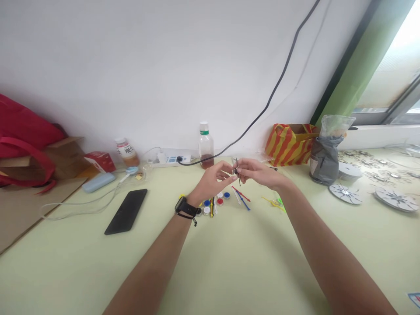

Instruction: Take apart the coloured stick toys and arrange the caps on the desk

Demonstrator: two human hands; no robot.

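Observation:
Both hands meet above the table in the middle of the view. My right hand (254,172) pinches a thin black arrow-shaped pointer (239,178), which stands almost upright. My left hand (216,178) has its thumb and forefinger closed at a small black piece at the pointer's middle; its exact form is too small to make out. Below my left hand lie small round pieces in several colours, among them a red disc (219,201) and a blue disc (227,195). Beside them are a yellow pointer (211,210) and a blue pointer (244,203). Yellow pointers (274,202) lie partly behind my right forearm.
A black phone (126,211) lies at left, near a white cable and a power strip (173,159). A bottle (206,146) stands by the wall. At right are a striped bag (290,144), a grey bag (324,159) and round slotted plates (395,199).

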